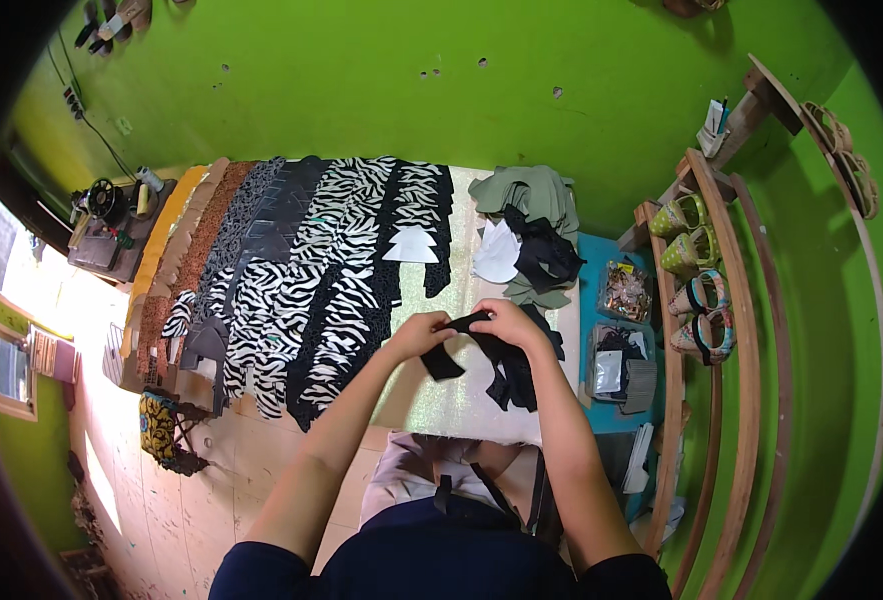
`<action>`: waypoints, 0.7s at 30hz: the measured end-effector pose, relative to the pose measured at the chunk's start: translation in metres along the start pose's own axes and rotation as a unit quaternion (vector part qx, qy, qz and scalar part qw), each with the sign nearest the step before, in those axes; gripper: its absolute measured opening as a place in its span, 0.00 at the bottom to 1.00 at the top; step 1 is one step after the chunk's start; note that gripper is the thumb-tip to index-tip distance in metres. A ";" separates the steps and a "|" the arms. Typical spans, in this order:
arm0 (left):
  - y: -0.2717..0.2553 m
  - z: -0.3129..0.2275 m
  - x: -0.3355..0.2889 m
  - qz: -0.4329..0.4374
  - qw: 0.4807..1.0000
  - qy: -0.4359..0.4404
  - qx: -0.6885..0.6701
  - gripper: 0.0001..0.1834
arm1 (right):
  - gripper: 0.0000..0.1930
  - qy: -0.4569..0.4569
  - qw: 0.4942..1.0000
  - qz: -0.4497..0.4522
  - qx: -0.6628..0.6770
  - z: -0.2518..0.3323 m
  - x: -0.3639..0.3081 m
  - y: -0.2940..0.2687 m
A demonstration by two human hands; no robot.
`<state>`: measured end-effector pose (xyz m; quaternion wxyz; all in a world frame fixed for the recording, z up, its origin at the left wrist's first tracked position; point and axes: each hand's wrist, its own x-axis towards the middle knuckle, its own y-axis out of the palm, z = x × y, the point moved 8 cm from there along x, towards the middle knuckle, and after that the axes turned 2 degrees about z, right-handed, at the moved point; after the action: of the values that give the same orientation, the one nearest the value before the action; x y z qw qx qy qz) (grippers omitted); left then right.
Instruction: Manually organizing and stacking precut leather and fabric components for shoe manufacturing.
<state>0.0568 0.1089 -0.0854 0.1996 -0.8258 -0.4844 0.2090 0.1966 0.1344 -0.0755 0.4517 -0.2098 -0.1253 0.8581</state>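
Observation:
Both my hands are raised over the near part of a pale, shimmery table cover [401, 395]. My left hand [423, 335] pinches one end of a black strip of cut material [443, 363], part of which hangs below the fingers. The fingers of my right hand [506, 323] close on the same piece further right. More black cut pieces [513, 378] lie just under and beside my right hand; where they part from the held piece I cannot tell. Further back are white cut pieces [497, 250], black scraps [549, 257] and a heap of grey-green material [531, 190].
Left of my hands, overlapping zebra-print pieces [346, 270] cover the table beside brown and yellow strips [166, 225]. A white tree-shaped piece [413, 246] rests on them. Plastic boxes [623, 292] stand at right, near a wooden rack [731, 300] with sandals [703, 330]. A sewing machine [106, 205] is far left.

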 end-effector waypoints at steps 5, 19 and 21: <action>-0.048 0.006 -0.030 -0.043 0.998 -0.050 0.011 0.12 | 0.10 -0.006 0.989 -0.092 0.112 -0.001 0.004 0.000; -0.004 0.017 -0.046 -0.122 0.925 0.080 0.352 0.25 | 0.25 0.006 0.902 -0.262 -0.342 0.005 -0.015 0.072; 0.015 0.031 -0.046 -0.063 0.919 0.045 0.386 0.30 | 0.27 0.025 0.900 -0.205 -0.385 -0.006 -0.014 0.090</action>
<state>0.0307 0.0652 -0.1120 0.5371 -0.6608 -0.4076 0.3296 0.1414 0.0724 -0.1143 0.5048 -0.3580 -0.4746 0.6259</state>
